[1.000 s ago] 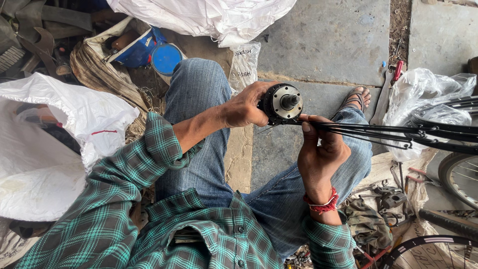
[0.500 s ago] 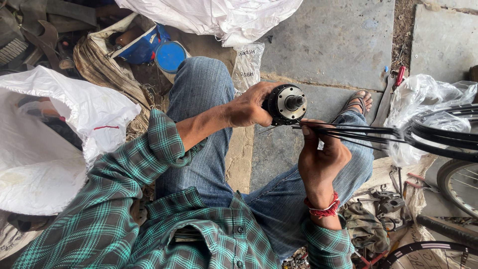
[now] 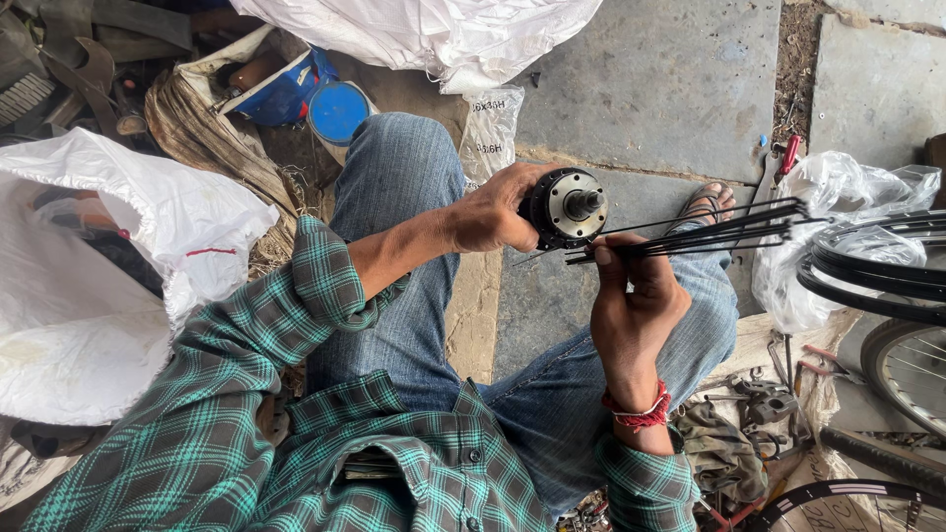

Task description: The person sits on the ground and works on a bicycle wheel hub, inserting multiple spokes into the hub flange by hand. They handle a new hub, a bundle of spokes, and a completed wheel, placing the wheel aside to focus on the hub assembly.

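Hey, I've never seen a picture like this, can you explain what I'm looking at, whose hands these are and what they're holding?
This view comes from a camera worn on a person's head, looking down at their own lap and hands. The person sits on a stone floor in jeans and a green checked shirt. The left hand grips a round black wheel hub. The right hand holds a bundle of thin black spokes. Around them lie white plastic bags, a blue tub and bicycle rims on the right.
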